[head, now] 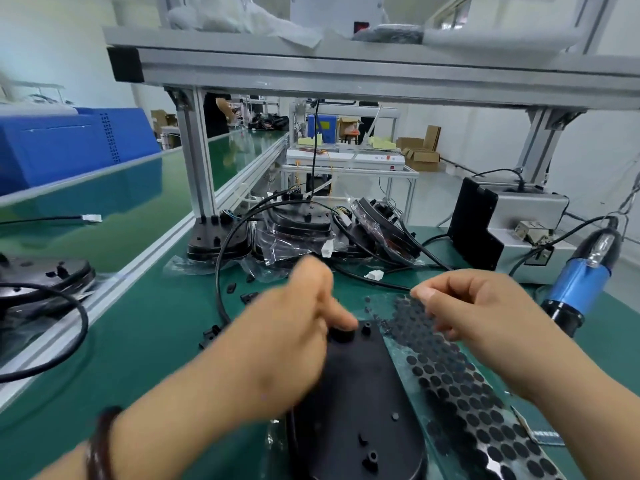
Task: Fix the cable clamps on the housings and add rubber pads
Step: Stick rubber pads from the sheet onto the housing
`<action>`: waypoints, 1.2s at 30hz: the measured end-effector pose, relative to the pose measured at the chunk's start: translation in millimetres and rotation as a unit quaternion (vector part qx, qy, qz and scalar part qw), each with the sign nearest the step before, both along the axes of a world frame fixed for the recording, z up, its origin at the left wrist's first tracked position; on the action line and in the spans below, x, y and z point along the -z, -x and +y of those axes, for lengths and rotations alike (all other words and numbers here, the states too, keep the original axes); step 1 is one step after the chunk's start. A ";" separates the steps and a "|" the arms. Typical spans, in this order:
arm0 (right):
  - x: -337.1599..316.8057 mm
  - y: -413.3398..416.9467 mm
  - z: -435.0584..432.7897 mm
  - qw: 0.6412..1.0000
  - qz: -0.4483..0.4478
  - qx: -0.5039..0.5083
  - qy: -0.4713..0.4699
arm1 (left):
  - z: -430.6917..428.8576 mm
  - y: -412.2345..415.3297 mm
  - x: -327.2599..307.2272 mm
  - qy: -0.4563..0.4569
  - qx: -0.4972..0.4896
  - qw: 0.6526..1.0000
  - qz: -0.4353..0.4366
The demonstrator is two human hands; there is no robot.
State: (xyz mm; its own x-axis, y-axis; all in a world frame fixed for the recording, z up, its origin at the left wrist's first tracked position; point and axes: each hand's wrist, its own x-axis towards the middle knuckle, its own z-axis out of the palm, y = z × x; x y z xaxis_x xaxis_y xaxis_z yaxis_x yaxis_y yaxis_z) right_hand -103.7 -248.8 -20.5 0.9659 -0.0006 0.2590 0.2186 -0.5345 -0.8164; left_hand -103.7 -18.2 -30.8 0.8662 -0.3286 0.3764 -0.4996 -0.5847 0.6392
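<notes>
Your left hand (pixel 294 327) sits at the centre of the frame, smeared by motion. Its fingers are curled in, and one fingertip comes down on a round black rubber pad (pixel 341 332) at the far end of the black housing (pixel 356 393). The blur hides whether that hand pinches anything. The housing lies flat on the green tabletop (pixel 156 341) at lower centre, under your left wrist, which wears a dark bracelet (pixel 100 445).

Your right hand (pixel 485 306), right of centre, is curled too. Its thumb and forefinger are drawn together over the far end of the pad sheet (pixel 467 393), which lies just beside the housing on the right. You cannot tell whether a pad is between those fingertips.

Small black cable clamps (pixel 242 297) lie loose on the tabletop left of your hands. More bagged housings (pixel 294 230) with cables are piled beyond them. A blue electric screwdriver (pixel 581 282) rests at the right edge. The label on the grey machine (pixel 519 230) behind it is too small to read.
</notes>
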 end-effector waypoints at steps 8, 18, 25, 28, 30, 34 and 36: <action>-14.0 6.6 -4.3 0.997 0.001 0.034 -0.068 | 78.6 -145.1 -19.7 0.100 -0.372 0.912 0.142; -19.9 2.6 -4.3 0.994 -0.011 0.057 -0.091 | 70.8 -146.5 -36.7 0.277 -0.266 0.886 0.259; -44.6 -8.2 24.4 0.983 -0.016 0.012 -0.183 | 28.9 -59.5 -112.4 0.310 -0.116 0.926 0.184; -54.2 -4.8 44.5 0.977 -0.006 -0.033 -0.210 | 7.6 -11.0 -110.0 0.329 -0.020 0.925 0.189; -58.8 1.9 54.9 0.976 -0.016 -0.051 -0.213 | -11.8 19.1 -96.4 0.323 0.034 0.927 0.187; -57.4 17.9 60.9 0.973 -0.067 -0.066 -0.211 | -37.5 53.9 -66.4 0.323 0.075 0.926 0.182; -52.3 24.8 53.7 0.976 -0.066 -0.058 -0.197 | -25.2 52.8 -67.1 0.232 0.040 0.966 0.109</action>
